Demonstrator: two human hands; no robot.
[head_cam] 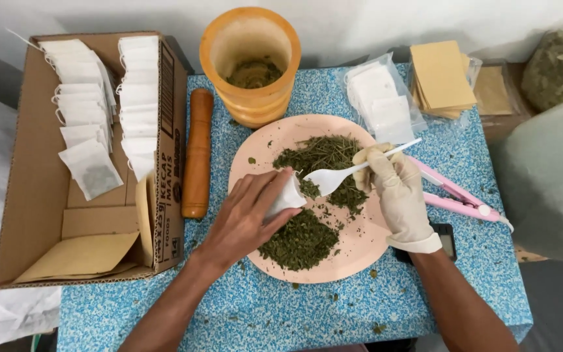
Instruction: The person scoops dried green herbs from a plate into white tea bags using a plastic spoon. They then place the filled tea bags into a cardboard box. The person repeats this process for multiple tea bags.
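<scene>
A blue speckled table (425,287) against a white wall (360,26) bears a pink plate (360,251).

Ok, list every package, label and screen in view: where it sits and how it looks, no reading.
Cardboard box: left of the table, brown, open, holding rows of white sachets; dark print on its side flap.
Clear plastic bag: behind the pink plate, holding flat white sachets.
Tan envelopes: stacked, back right.
Small dark device: by the right wrist, mostly hidden; possibly a screen.
</scene>
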